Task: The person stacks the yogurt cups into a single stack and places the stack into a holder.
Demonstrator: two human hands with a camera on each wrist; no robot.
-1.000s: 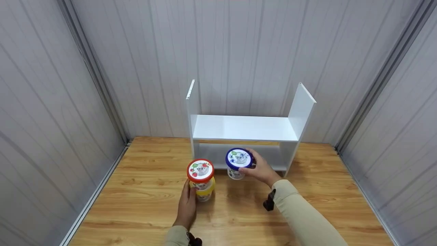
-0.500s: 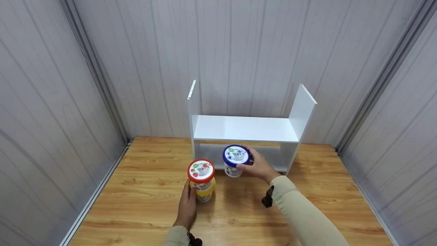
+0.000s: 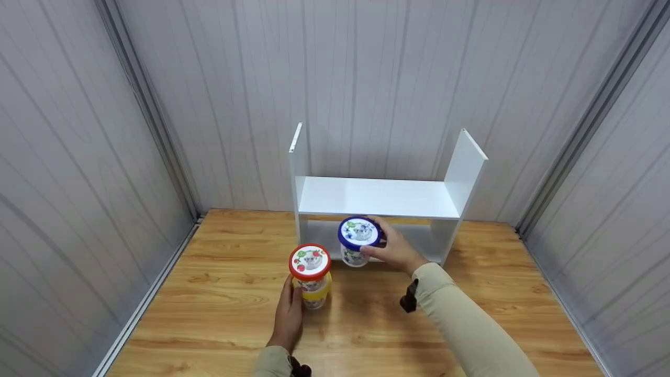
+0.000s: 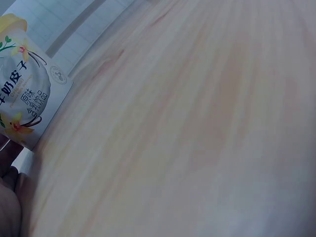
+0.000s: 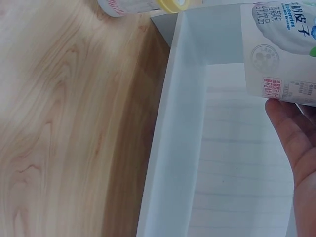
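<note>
- Curled round the yellow cup [image 3: 317, 296], my left hand [image 3: 287, 317] stays put; that cup stands upright on the table [image 3: 235, 293].
- On top of it sits the red cup [image 3: 310, 268], also upright, and this stack hasn't moved over the last second.
- Just right of the stack, the blue cup [image 3: 358, 238] is what has changed: it has gone a little left and farther from me. To my eye it is lifted and now nearer the lower board [image 3: 405, 238]; whether it is past the front edge I can't tell.
- All three cups have their lids [image 3: 310, 261] on, so I can't see what they hold.
- Thumb and fingers of my right hand [image 3: 393, 253] pinch the blue cup close under its lid.
- Behind it, the shelf [image 3: 379, 196] stands upright, the upper board above the lower.
</note>
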